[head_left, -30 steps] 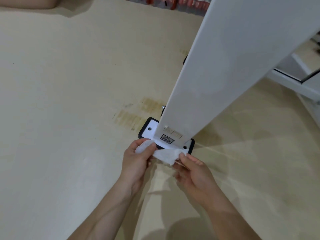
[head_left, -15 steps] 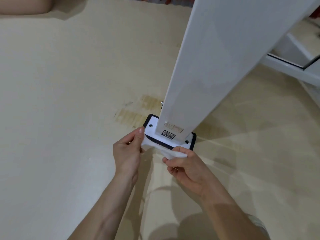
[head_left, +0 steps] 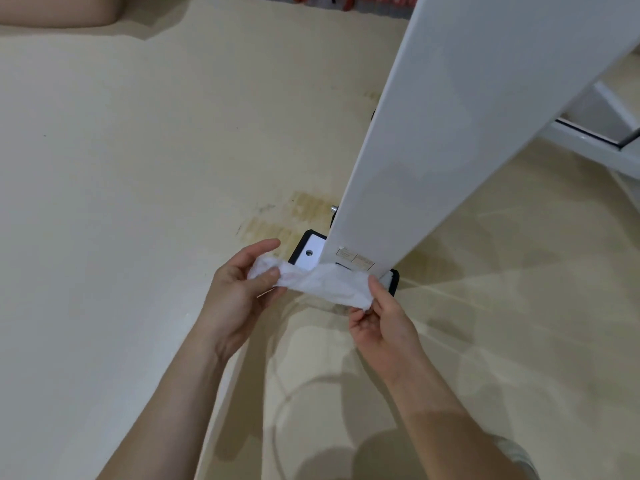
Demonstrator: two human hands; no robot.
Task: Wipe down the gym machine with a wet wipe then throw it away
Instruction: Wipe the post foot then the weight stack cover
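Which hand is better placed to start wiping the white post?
Probably right: the right hand pinches the wet wipe directly in front of the white post, while the left hand holds its other end off beside the base plate.

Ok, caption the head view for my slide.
Left hand and right hand hold a wet wipe before the white machine post.

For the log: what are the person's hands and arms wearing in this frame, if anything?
The left hand and right hand are ungloved. The left forearm and right forearm show no sleeve, watch or bracelet. A scrap of pale grey fabric shows beside the right forearm at the bottom edge; its garment cannot be told.
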